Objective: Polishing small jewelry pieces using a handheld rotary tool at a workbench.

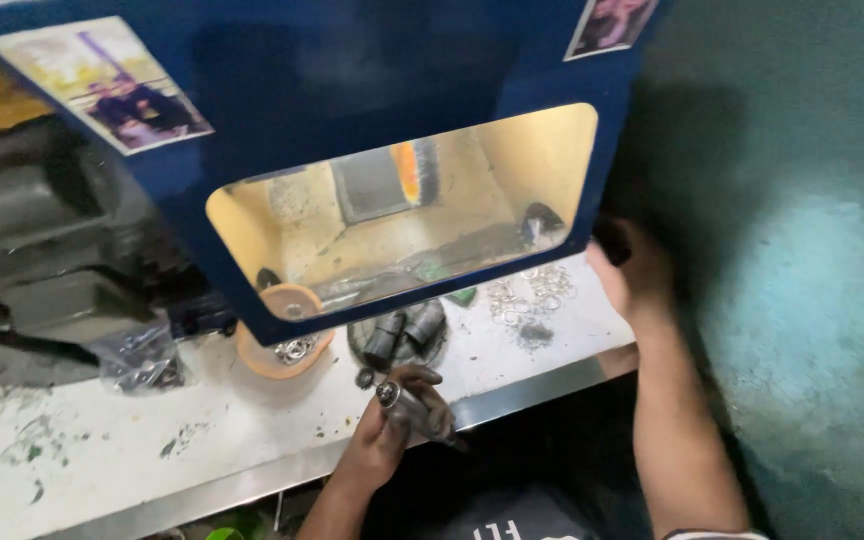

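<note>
My left hand (392,425) is closed around a short metal cylindrical tool (407,405) at the front edge of the white workbench (102,440). My right hand (632,270) grips the right edge of a blue cabinet hood (352,60), fingers wrapped around a dark knob or edge there. Through the hood's glass window (402,210) a lit yellow interior with a grinding wheel shows. Just ahead of my left hand, a round dish (402,335) holds dark metal cylinders.
An orange bowl (287,350) with small metal rings stands left of the dish. Several loose metal rings (532,290) lie at the right of the bench. A plastic bag of parts (142,360) lies far left. A teal wall (812,250) is on the right.
</note>
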